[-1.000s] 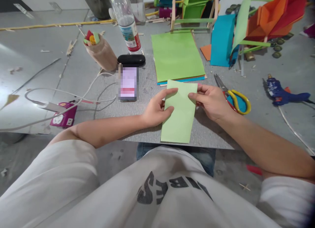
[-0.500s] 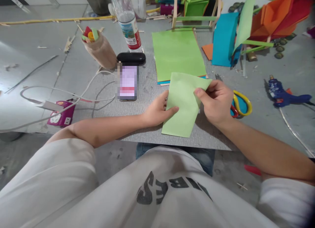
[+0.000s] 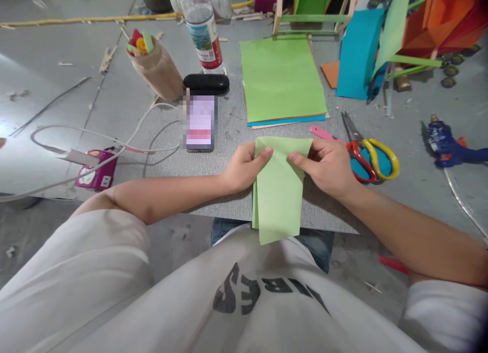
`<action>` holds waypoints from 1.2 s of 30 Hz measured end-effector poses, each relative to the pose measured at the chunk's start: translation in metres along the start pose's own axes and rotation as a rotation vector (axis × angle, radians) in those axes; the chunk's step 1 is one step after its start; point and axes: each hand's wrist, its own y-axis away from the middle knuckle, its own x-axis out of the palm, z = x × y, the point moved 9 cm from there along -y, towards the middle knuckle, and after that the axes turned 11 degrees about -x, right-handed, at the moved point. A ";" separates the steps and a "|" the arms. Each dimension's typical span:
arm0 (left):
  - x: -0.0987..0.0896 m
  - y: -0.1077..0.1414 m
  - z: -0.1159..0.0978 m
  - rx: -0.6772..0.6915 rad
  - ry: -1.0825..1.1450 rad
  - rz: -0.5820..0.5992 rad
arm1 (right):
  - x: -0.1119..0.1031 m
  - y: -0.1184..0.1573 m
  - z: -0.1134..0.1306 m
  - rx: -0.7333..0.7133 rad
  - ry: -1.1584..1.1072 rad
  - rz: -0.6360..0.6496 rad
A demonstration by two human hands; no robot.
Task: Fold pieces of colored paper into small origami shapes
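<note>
A pale green sheet of paper (image 3: 282, 195) is folded over at its top and hangs down past the table's front edge, a second layer showing along its left side. My left hand (image 3: 246, 165) pinches its upper left side, thumb on the front face. On the upper right side my right hand (image 3: 330, 165) grips it, thumb also in front and the other fingers behind. Scissors (image 3: 371, 155) with red and yellow handles lie just right of my right hand, over a blue piece. A pink-handled tool (image 3: 326, 134) is partly hidden behind that hand.
Beyond my hands lies a stack of coloured paper (image 3: 284, 81). Leftward are a phone (image 3: 200, 122), a black case (image 3: 206, 84), a bottle (image 3: 206, 40), a wooden cup (image 3: 158, 71) and a cabled purple power adapter (image 3: 97, 167). A blue glue gun (image 3: 446, 142) and paper models (image 3: 360, 53) stand right.
The paper has turned and come nearer my body, its lower end now over the edge. Both hands have moved to its top corners. The scissors and pink tool show more.
</note>
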 end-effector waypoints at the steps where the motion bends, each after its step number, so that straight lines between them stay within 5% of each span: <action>1: 0.001 0.000 0.001 -0.013 0.008 0.015 | -0.002 0.000 0.001 -0.007 0.025 -0.010; 7: 0.011 0.002 0.002 -0.059 0.036 0.106 | -0.012 0.000 0.010 -0.084 0.230 -0.023; 24: 0.009 0.002 0.002 -0.051 -0.027 0.053 | -0.006 0.008 -0.002 -0.031 0.081 -0.085; 28: 0.011 0.004 -0.003 0.007 -0.147 0.076 | -0.011 0.008 0.016 -0.300 0.198 -0.082; 32: 0.017 0.008 -0.009 0.063 -0.276 0.133 | 0.002 0.015 0.046 -0.657 0.415 0.097; 36: 0.022 0.010 -0.010 0.087 -0.310 0.177 | 0.010 0.018 0.051 -0.710 0.486 0.203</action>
